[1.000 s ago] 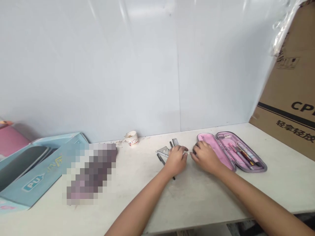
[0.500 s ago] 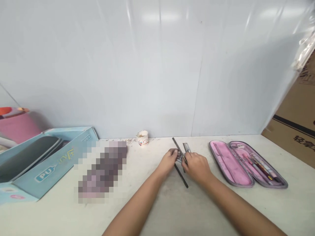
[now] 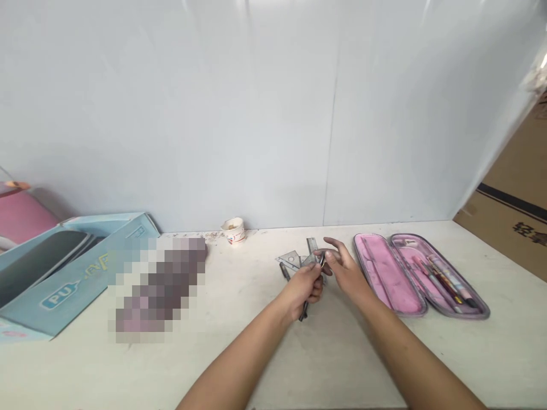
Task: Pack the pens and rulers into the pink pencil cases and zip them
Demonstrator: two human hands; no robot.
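Dark and slim, the stick (image 3: 304, 311) sits in your left hand (image 3: 304, 290), near the middle of the white table (image 3: 342, 364). Your left fingers (image 3: 314, 290) curl shut around it, with one end poking out on the near side of your fist and the other seeming to rise toward the far side. Your right hand (image 3: 347, 272) is open, its fingers (image 3: 334, 244) lifted and spread, with the thumb reaching in by the far end of the stick. I can't tell whether it touches or stops just short.

Keep that left fist snug and low, and a small pinch from your right thumb and forefinger looks steadier than a wide grab. Watch the grey set square (image 3: 289, 260) and grey ruler (image 3: 313, 246), which lie just beyond your hands, close enough to catch on the stick.

To the right lies an open pink pencil case (image 3: 423, 310), with pens (image 3: 444, 287) in its far half. To the left are a small paper cup (image 3: 233, 230) near the wall, a pixelated object (image 3: 158, 285) too blurred to name, and a pale blue box (image 3: 81, 285). A cardboard box (image 3: 508, 228) stands at the far right.
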